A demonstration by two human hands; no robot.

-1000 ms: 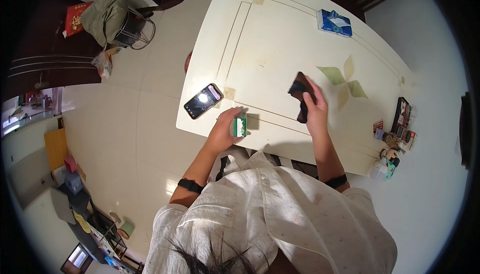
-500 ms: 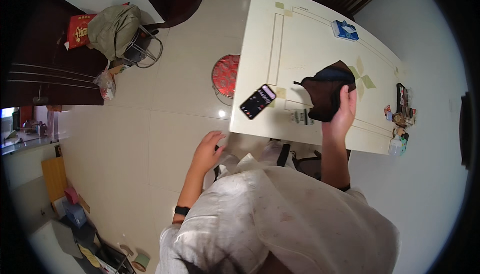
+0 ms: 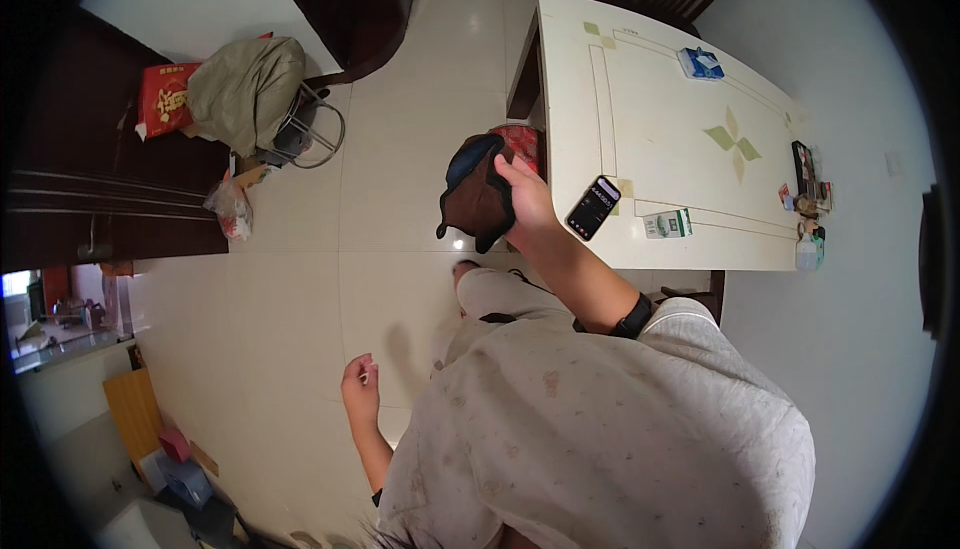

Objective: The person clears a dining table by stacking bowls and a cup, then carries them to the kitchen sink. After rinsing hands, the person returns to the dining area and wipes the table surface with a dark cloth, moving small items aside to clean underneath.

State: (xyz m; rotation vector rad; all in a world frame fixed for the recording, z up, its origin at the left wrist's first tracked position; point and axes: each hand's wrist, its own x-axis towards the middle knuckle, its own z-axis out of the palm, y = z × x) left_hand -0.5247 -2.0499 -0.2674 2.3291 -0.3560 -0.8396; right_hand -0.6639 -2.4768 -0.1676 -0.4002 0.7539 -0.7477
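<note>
My right hand [image 3: 524, 185] grips a limp brown cloth piece [image 3: 478, 199] with a dark blue part at its top and a small loop at its lower left corner. Whether it is a pouch or a garment I cannot tell. It hangs in the air off the table's left edge, in front of a red-topped stool [image 3: 520, 144] that it partly hides. Over the floor to the left, my left hand [image 3: 361, 389] hangs low with loosely bent fingers, apart from everything, and seems to hold nothing.
On the white table [image 3: 670, 129] lie a lit phone [image 3: 594, 207], a small green-and-white packet [image 3: 668, 224] and a blue tissue pack [image 3: 701, 64]. Small items [image 3: 808, 199] line its right edge by the wall. A cloth-draped metal stool [image 3: 250, 89] stands at the far left.
My right hand has carried the brown cloth piece leftward from above the table to beyond its edge. My left hand has moved left and lower. My body and view have shifted leftward.
</note>
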